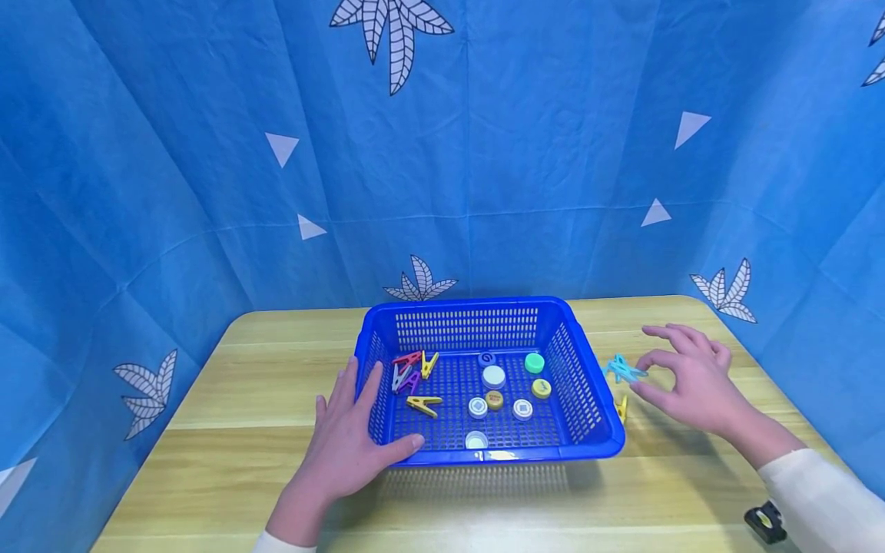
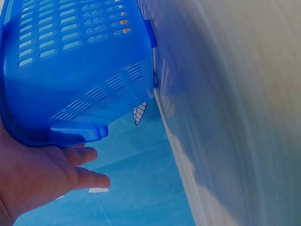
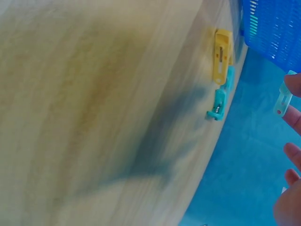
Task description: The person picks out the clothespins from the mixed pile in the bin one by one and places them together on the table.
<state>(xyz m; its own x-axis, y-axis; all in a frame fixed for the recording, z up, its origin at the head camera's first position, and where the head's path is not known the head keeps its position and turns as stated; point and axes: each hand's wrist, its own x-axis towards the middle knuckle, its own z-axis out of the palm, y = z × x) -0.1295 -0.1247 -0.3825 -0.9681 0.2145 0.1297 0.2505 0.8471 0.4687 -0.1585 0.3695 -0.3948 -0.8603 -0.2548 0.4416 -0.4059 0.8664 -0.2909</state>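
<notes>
My left hand (image 1: 349, 438) rests spread against the near left corner of a blue plastic basket (image 1: 429, 459), its thumb over the front rim. In the left wrist view its fingers extend straight beside the basket's outer wall. Between thumb and index finger, my right hand (image 1: 698, 388) pinches a light-blue clothespin (image 3: 283, 99), lifted off the table right of the basket. Under it on the table lie a turquoise clothespin (image 3: 219, 101) and a yellow clothespin (image 3: 221, 56), close together. In the head view the two bluish clothespins overlap.
Inside the basket, several clothespins, such as a yellow one (image 1: 423, 404), lie at the left; several bottle caps, including a green cap (image 1: 534, 362), lie at the middle and right. A black object (image 1: 766, 524) shows by the right sleeve. Blue curtain (image 1: 518, 153) surrounds the wooden table (image 1: 228, 430).
</notes>
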